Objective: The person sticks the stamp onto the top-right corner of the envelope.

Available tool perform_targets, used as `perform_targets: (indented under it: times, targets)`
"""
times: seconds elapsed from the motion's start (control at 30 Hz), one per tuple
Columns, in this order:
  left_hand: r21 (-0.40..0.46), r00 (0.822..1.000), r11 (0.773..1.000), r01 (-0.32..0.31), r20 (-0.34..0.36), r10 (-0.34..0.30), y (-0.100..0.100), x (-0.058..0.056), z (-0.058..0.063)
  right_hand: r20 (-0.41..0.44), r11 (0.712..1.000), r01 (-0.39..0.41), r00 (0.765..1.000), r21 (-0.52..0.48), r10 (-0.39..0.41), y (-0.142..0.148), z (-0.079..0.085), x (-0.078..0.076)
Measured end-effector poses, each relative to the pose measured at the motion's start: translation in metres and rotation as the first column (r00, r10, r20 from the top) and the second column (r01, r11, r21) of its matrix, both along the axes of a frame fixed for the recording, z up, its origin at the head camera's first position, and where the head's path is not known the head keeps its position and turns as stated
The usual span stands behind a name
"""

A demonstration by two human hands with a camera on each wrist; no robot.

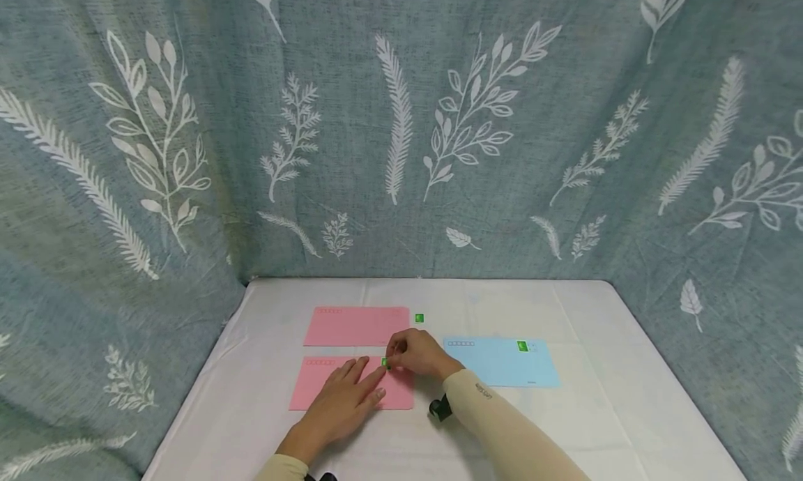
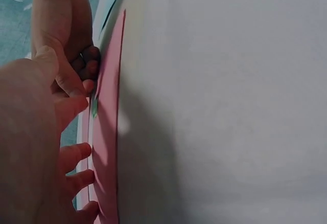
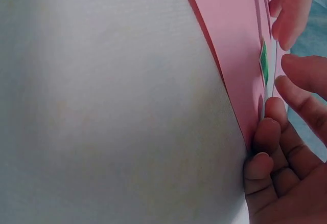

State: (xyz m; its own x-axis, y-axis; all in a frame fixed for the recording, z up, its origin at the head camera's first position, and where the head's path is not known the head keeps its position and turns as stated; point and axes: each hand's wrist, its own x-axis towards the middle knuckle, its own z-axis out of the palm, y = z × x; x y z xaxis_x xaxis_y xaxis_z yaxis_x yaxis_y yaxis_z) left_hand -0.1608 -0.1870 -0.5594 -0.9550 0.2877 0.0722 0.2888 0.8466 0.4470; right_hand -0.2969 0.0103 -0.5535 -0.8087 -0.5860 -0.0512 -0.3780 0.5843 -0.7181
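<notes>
My right hand (image 1: 419, 354) pinches the right edge of a small green stamp (image 1: 385, 362) at the upper right of the nearer pink envelope (image 1: 398, 394). Curled below in the right wrist view, its other fingertips (image 3: 260, 165) come up to the envelope's edge. My left hand (image 1: 343, 403) rests on the same envelope with its fingers spread, the index fingertip close beside the stamp. Seen edge-on in the left wrist view, the stamp (image 2: 95, 107) lies just under both hands' fingertips.
Behind lies a second pink envelope (image 1: 357, 325), with another green stamp (image 1: 419, 318) on the white tablecloth (image 1: 564, 432) beside it. To the right, a light blue envelope (image 1: 495, 368) bears a green stamp (image 1: 522, 346) at its upper right. A leaf-patterned curtain (image 1: 401, 237) closes the back and sides.
</notes>
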Motion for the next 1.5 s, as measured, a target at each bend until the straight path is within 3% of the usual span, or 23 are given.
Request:
perform_targets:
  times: [0.1,0.4,0.53,0.67,0.87,1.03,1.17,1.33,1.5]
  targets:
    - [-0.013,1.000,1.000,0.005,0.015,-0.005,0.001,0.000,0.005,-0.002,1.000,-0.001,1.000,-0.016,0.001,0.001,0.002,0.003]
    - [-0.020,0.999,1.000,-0.010,-0.044,0.009,0.008,-0.002,0.007,-0.063,0.998,-0.011,0.998,-0.064,0.007,0.007,0.000,0.006]
    - [-0.018,0.995,1.000,0.004,-0.104,-0.006,0.008,-0.012,0.004,-0.116,0.997,-0.001,0.993,-0.077,-0.008,0.013,0.004,0.005]
    - [-0.073,0.993,0.997,0.016,-0.114,-0.024,0.004,-0.029,0.000,-0.121,0.995,0.034,0.992,-0.090,-0.045,0.020,0.009,-0.003]
    - [-0.153,0.995,0.987,0.041,-0.086,-0.054,0.004,-0.055,0.006,-0.131,0.989,0.110,0.984,-0.098,-0.123,0.034,0.018,-0.024]
    - [-0.150,0.995,0.986,0.074,-0.048,-0.082,0.008,-0.074,0.014,-0.161,0.984,0.163,0.972,-0.072,-0.173,0.046,0.022,-0.041]
    - [-0.195,0.997,0.978,0.071,0.023,-0.068,0.008,-0.086,0.013,-0.174,0.978,0.203,0.962,-0.053,-0.209,0.052,0.021,-0.055]
    - [-0.209,0.996,0.977,0.044,0.089,-0.026,0.007,-0.093,0.011,-0.173,0.970,0.241,0.955,-0.023,-0.241,0.054,0.019,-0.069]
    - [-0.217,0.995,0.976,0.036,0.103,-0.014,0.007,-0.096,0.011,-0.141,0.966,0.257,0.957,0.007,-0.254,0.050,0.018,-0.079]
